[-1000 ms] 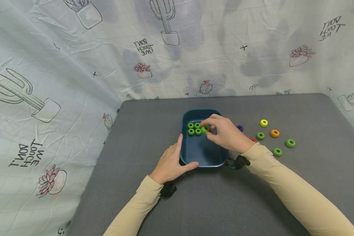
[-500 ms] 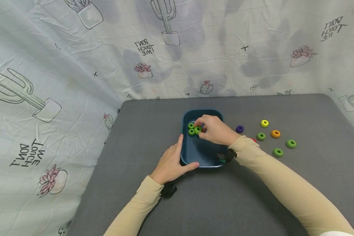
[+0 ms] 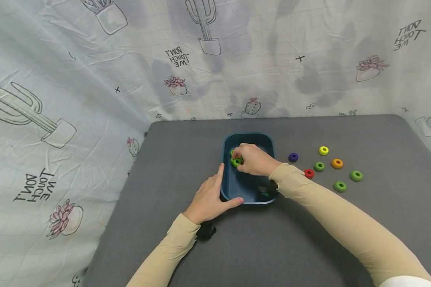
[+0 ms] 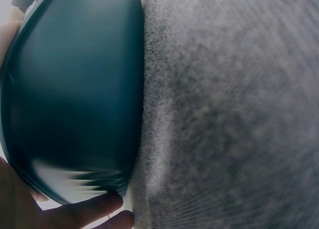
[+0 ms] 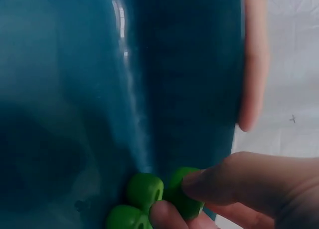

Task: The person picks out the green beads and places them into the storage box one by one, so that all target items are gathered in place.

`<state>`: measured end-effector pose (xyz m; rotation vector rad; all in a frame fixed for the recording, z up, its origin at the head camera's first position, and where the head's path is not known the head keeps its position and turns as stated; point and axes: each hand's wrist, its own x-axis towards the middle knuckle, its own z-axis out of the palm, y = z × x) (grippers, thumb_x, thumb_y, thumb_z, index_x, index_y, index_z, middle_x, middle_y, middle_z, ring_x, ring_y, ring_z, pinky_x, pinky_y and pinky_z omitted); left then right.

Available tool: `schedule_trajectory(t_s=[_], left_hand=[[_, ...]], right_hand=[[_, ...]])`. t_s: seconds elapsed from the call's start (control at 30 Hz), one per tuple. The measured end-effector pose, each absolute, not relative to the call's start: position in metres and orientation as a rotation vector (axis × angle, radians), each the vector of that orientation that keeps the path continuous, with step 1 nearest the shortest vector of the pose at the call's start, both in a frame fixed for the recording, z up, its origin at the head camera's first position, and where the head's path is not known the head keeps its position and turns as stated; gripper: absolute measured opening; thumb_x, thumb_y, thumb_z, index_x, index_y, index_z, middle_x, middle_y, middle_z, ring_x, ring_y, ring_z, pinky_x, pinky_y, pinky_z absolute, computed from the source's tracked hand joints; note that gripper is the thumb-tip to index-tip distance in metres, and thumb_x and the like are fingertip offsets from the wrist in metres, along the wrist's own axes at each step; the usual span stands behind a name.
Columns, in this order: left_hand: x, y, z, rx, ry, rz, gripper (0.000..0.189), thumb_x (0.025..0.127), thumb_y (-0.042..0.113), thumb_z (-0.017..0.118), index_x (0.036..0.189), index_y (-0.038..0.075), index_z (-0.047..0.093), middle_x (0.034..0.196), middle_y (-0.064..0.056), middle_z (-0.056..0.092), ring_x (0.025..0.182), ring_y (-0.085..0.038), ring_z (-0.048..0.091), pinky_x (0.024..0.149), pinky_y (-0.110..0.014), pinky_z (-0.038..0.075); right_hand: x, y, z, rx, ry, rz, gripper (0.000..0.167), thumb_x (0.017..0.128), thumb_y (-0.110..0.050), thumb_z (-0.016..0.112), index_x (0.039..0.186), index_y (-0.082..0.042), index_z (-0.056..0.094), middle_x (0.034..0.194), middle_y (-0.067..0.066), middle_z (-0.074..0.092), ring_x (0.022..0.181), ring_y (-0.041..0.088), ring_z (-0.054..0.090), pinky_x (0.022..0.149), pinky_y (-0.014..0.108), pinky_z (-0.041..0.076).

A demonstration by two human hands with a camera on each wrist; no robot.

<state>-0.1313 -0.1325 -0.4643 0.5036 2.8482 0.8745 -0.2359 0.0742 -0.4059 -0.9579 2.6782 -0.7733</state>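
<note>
A blue tray [image 3: 249, 193] stands on the grey table. My left hand [image 3: 209, 200] lies at its near left corner, index finger straight along the left wall and thumb stretched over the near rim. In the left wrist view, fingertips [image 4: 107, 203] touch the tray's outer wall. Inside the tray my right hand [image 3: 256, 160] pinches a green bead [image 5: 182, 201] between thumb and fingers. Right beside it, more green beads [image 5: 144, 191] sit on the tray floor, partly hidden by the right hand in the head view.
Right of the tray lie a purple bead [image 3: 293, 157], a red bead [image 3: 309, 173], a yellow bead [image 3: 323, 150], an orange bead [image 3: 337, 163] and several green beads [image 3: 340, 186]. A patterned cloth [image 3: 273, 59] hangs behind the table.
My right hand has moved left inside the tray with the green bead, over to the other green beads, and now covers most of them. The left hand has stayed at the corner.
</note>
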Motion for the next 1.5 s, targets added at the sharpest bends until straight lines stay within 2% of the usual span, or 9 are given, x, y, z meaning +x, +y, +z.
schedule_trajectory(t_s=[0.27, 0.57, 1.07, 1.27, 1.5], left_hand=[[-0.132, -0.133, -0.464, 0.523, 2.856, 0.866, 0.118, 0.089, 0.074, 0.064, 0.169, 0.017, -0.002, 0.166, -0.014, 0.038, 0.143, -0.035, 0.049, 0.116, -0.056, 0.040], [-0.132, -0.134, -0.464, 0.525, 2.853, 0.862, 0.118, 0.090, 0.073, 0.064, 0.169, 0.017, -0.002, 0.167, -0.013, 0.037, 0.144, -0.035, 0.048, 0.117, -0.056, 0.039], [-0.132, -0.133, -0.464, 0.529, 2.858, 0.869, 0.118, 0.089, 0.074, 0.064, 0.169, 0.015, 0.000, 0.167, -0.014, 0.036, 0.144, -0.034, 0.047, 0.117, -0.056, 0.039], [-0.132, -0.132, -0.464, 0.503, 2.850, 0.861, 0.119, 0.089, 0.075, 0.064, 0.169, 0.020, -0.003, 0.168, -0.013, 0.036, 0.145, -0.034, 0.046, 0.118, -0.056, 0.038], [-0.133, -0.133, -0.464, 0.484, 2.843, 0.861, 0.119, 0.088, 0.078, 0.062, 0.169, 0.021, -0.004, 0.168, -0.013, 0.035, 0.145, -0.034, 0.046, 0.117, -0.057, 0.038]], right_hand=[[-0.238, 0.064, -0.416, -0.975, 2.666, -0.694, 0.023, 0.093, -0.009, 0.075, 0.116, -0.003, 0.074, 0.107, 0.010, 0.067, 0.087, 0.021, 0.058, 0.081, 0.037, 0.052], [-0.236, 0.062, -0.423, -0.987, 2.678, -0.663, 0.022, 0.093, -0.009, 0.075, 0.115, -0.004, 0.075, 0.113, 0.012, 0.066, 0.090, 0.022, 0.061, 0.084, 0.040, 0.056], [-0.241, 0.064, -0.425, -0.940, 2.695, -0.728, 0.020, 0.092, -0.008, 0.077, 0.112, -0.003, 0.074, 0.103, 0.013, 0.069, 0.089, 0.024, 0.064, 0.082, 0.041, 0.057], [-0.242, 0.074, -0.419, -0.918, 2.717, -0.781, 0.025, 0.092, -0.008, 0.078, 0.116, -0.001, 0.074, 0.106, 0.014, 0.070, 0.096, 0.027, 0.067, 0.087, 0.043, 0.058], [-0.241, 0.094, -0.407, -0.849, 2.730, -0.870, 0.030, 0.093, -0.010, 0.078, 0.120, 0.000, 0.072, 0.110, 0.017, 0.070, 0.093, 0.027, 0.069, 0.085, 0.044, 0.059]])
